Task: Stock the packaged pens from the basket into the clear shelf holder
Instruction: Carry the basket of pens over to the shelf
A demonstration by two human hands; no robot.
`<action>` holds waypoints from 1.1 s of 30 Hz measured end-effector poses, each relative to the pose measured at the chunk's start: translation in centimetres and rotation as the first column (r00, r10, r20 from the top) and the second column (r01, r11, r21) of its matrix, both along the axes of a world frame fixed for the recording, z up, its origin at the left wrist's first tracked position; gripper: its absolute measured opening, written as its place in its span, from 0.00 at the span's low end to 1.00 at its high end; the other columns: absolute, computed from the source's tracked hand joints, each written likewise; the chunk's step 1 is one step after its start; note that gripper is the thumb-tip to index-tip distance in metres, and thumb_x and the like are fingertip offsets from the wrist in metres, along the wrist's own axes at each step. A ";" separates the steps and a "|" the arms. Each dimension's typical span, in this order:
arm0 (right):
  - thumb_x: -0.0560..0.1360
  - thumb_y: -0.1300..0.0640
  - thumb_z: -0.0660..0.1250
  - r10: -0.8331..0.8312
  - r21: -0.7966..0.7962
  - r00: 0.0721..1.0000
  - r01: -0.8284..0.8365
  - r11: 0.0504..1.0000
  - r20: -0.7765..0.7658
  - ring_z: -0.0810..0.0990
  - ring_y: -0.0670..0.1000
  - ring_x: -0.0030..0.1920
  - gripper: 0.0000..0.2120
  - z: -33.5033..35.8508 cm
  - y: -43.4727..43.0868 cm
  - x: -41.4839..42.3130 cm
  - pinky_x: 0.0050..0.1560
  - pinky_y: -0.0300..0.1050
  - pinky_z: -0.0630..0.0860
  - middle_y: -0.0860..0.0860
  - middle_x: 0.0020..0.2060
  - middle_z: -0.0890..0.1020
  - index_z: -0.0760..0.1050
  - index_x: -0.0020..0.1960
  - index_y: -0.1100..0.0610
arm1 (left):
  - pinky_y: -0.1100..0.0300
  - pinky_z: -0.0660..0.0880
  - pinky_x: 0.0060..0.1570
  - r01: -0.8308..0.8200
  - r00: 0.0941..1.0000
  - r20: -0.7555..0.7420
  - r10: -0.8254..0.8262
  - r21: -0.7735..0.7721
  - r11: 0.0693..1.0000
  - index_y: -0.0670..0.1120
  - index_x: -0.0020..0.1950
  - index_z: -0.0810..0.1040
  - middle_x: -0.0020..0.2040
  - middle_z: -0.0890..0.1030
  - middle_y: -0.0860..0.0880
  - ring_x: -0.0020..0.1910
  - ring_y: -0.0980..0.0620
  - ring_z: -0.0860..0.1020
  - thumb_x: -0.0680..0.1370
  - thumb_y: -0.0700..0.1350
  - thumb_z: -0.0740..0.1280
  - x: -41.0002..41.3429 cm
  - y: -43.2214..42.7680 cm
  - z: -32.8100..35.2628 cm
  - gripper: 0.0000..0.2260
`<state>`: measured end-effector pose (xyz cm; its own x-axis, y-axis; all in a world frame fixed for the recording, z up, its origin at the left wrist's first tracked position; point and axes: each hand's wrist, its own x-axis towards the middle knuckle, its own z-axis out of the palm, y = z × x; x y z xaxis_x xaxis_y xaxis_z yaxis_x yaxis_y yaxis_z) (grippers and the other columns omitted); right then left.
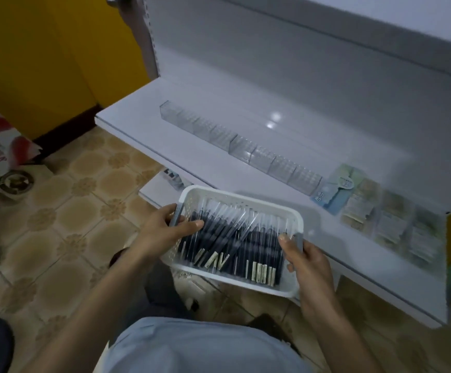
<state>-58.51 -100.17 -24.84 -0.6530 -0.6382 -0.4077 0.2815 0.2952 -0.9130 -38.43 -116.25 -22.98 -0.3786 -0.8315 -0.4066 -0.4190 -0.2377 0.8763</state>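
Both hands — left [165, 227], right [303, 258] — hold the pen-filled basket [235, 196] by its ends.

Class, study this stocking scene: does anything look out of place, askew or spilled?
Only slightly: in the white basket, gripped by the left hand and right hand, a few packaged pens lie diagonally across the others. Nothing looks spilled.

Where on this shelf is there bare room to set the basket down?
Bare shelf lies between the clear holder and the front edge, and behind it up to the back panel. The right end is crowded with green packets.
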 end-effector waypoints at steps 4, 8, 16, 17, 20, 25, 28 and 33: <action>0.65 0.40 0.72 -0.110 0.038 0.994 0.110 0.993 -0.002 0.76 0.49 0.60 0.35 -2.9 -3.8 2.8 0.57 0.45 0.74 0.48 0.62 0.78 0.71 0.68 0.52 | 0.53 0.75 0.57 0.102 0.995 -0.011 -0.102 0.025 0.994 0.52 0.66 0.73 0.56 0.80 0.53 0.55 0.53 0.78 0.68 0.56 0.73 2.4 -4.1 -4.2 0.28; 0.65 0.41 0.68 -0.210 0.014 0.977 0.211 0.977 -0.042 0.81 0.42 0.45 0.24 -5.7 -8.1 6.5 0.37 0.35 0.73 0.45 0.49 0.83 0.78 0.58 0.49 | 0.56 0.73 0.54 0.183 0.981 -0.071 -0.179 0.055 0.982 0.55 0.63 0.72 0.55 0.79 0.54 0.55 0.54 0.78 0.64 0.55 0.72 4.9 -10.3 -8.1 0.28; 0.73 0.51 0.68 -0.375 0.016 0.924 0.377 0.926 -0.069 0.80 0.36 0.34 0.12 -13.9 -11.0 11.9 0.32 0.28 0.73 0.45 0.40 0.83 0.80 0.55 0.54 | 0.48 0.74 0.60 0.370 0.919 -0.215 -0.330 0.185 0.910 0.56 0.64 0.76 0.59 0.81 0.53 0.60 0.52 0.78 0.62 0.55 0.80 7.5 -17.0 -16.4 0.31; 0.72 0.51 0.68 -0.374 0.017 0.925 0.376 0.926 -0.073 0.79 0.35 0.34 0.13 -15.4 -11.0 12.2 0.34 0.30 0.73 0.43 0.39 0.83 0.80 0.55 0.54 | 0.47 0.73 0.61 0.376 0.917 -0.219 -0.334 0.193 0.906 0.56 0.64 0.76 0.59 0.81 0.52 0.60 0.51 0.78 0.61 0.55 0.80 7.6 -17.3 -18.1 0.32; 0.73 0.52 0.67 -0.340 0.023 0.937 0.343 0.939 -0.082 0.78 0.35 0.32 0.12 -19.9 -11.3 12.7 0.36 0.33 0.72 0.39 0.31 0.81 0.80 0.53 0.56 | 0.54 0.76 0.56 0.331 0.932 -0.207 -0.299 0.145 0.932 0.56 0.59 0.78 0.57 0.81 0.50 0.55 0.54 0.80 0.67 0.48 0.75 8.3 -17.2 -23.4 0.21; 0.75 0.55 0.67 -0.371 -0.002 0.928 0.371 0.929 -0.024 0.78 0.37 0.30 0.11 -25.3 -10.6 14.7 0.30 0.28 0.72 0.41 0.28 0.80 0.79 0.53 0.60 | 0.63 0.77 0.46 0.294 0.936 -0.228 -0.267 0.096 0.951 0.56 0.54 0.79 0.50 0.83 0.52 0.49 0.56 0.82 0.68 0.48 0.71 10.0 -15.2 -27.7 0.15; 0.74 0.54 0.68 -0.368 -0.024 0.930 0.368 0.930 0.004 0.78 0.37 0.31 0.12 -26.2 -9.7 15.2 0.32 0.30 0.72 0.41 0.29 0.80 0.79 0.54 0.58 | 0.59 0.77 0.47 0.262 0.938 -0.262 -0.228 0.101 0.960 0.54 0.53 0.79 0.47 0.84 0.54 0.48 0.55 0.83 0.66 0.48 0.70 10.4 -14.0 -27.6 0.16; 0.73 0.52 0.69 -0.393 -0.007 0.920 0.393 0.920 0.008 0.80 0.39 0.34 0.12 -28.5 -9.8 15.1 0.39 0.36 0.74 0.41 0.32 0.82 0.80 0.54 0.56 | 0.60 0.76 0.45 0.214 0.949 -0.255 -0.183 0.098 0.972 0.53 0.53 0.78 0.47 0.83 0.50 0.48 0.50 0.82 0.68 0.46 0.72 10.4 -13.6 -29.8 0.14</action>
<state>-43.44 -109.94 -53.36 -0.8494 -0.3343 -0.4084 0.3792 0.1518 -0.9128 -28.04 -129.85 -52.77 -0.6308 -0.6789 -0.3757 -0.2471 -0.2832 0.9267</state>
